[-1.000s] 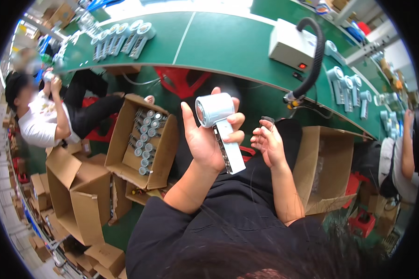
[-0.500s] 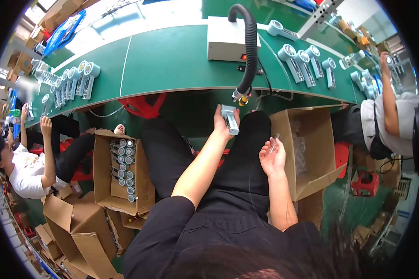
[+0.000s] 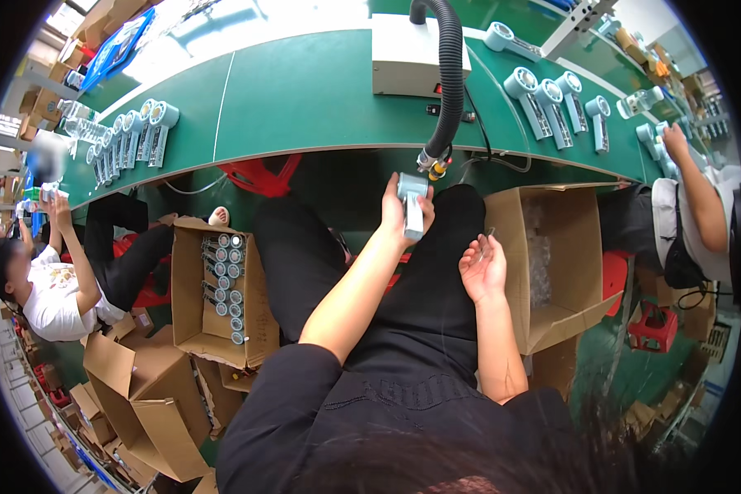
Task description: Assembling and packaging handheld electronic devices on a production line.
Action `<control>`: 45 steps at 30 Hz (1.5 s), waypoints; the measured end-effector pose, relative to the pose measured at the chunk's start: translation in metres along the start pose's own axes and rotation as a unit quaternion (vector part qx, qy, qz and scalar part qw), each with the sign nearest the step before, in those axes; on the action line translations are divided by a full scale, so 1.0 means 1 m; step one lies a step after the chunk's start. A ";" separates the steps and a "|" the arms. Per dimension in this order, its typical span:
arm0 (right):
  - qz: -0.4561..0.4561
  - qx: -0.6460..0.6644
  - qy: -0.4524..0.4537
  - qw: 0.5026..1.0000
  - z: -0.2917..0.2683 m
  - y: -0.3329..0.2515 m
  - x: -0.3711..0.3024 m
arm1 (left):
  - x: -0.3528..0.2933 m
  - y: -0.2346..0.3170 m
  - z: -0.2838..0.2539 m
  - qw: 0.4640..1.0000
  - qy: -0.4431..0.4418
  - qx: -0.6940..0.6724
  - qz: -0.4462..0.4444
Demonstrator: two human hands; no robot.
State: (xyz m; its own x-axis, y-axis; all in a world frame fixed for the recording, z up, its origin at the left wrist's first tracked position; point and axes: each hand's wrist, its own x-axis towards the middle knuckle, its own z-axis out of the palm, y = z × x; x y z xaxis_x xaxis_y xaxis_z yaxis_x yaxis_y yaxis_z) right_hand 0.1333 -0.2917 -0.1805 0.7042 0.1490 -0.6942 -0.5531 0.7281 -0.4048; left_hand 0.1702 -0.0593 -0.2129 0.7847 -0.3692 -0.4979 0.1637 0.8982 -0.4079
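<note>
Left hand (image 3: 393,217), outstretched, is gripping blue-grey device (image 3: 412,196); right hand (image 3: 484,275), palm-up, is holding, I'm thinking, a clear piece (image 3: 487,243).

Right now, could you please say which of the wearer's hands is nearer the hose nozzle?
Left: the left hand, holding a device, is just below and left of the nozzle; the right hand, holding a clear piece, is farther below, to its right.

Pale-blue device (image 3: 414,219), head (image 3: 412,185) forward, in left hand (image 3: 393,219); clear piece (image 3: 483,251) in right hand (image 3: 484,278)
</note>
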 end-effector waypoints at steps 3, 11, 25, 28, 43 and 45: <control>-0.005 -0.001 0.003 1.000 0.000 -0.008 0.002 | -0.062 -0.031 0.015 0.997 -0.037 0.057 0.030; 0.052 0.017 0.003 0.999 0.028 -0.002 -0.001 | -0.173 -0.096 0.074 0.973 -0.218 0.067 -0.027; 0.064 -0.012 -0.037 0.997 0.040 0.009 -0.008 | -0.197 -0.111 0.090 0.935 -0.336 0.078 -0.077; 0.064 -0.013 -0.037 0.997 0.042 0.010 -0.008 | -0.194 -0.110 0.088 0.930 -0.350 0.082 -0.074; 0.065 -0.025 -0.030 0.997 0.041 0.012 -0.009 | -0.198 -0.109 0.099 0.897 -0.211 0.329 0.206; 0.062 -0.030 -0.022 0.997 0.039 0.013 -0.008 | -0.196 -0.104 0.091 0.843 -0.225 0.413 0.260</control>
State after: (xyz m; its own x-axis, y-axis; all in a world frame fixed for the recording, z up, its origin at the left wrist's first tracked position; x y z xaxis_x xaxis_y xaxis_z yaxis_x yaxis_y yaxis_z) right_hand 0.1377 -0.2577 -0.1571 0.6474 0.2660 -0.7142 -0.6616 0.6614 -0.3534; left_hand 0.0541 -0.0589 -0.0033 0.9958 0.0876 -0.0282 -0.0585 0.8386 0.5416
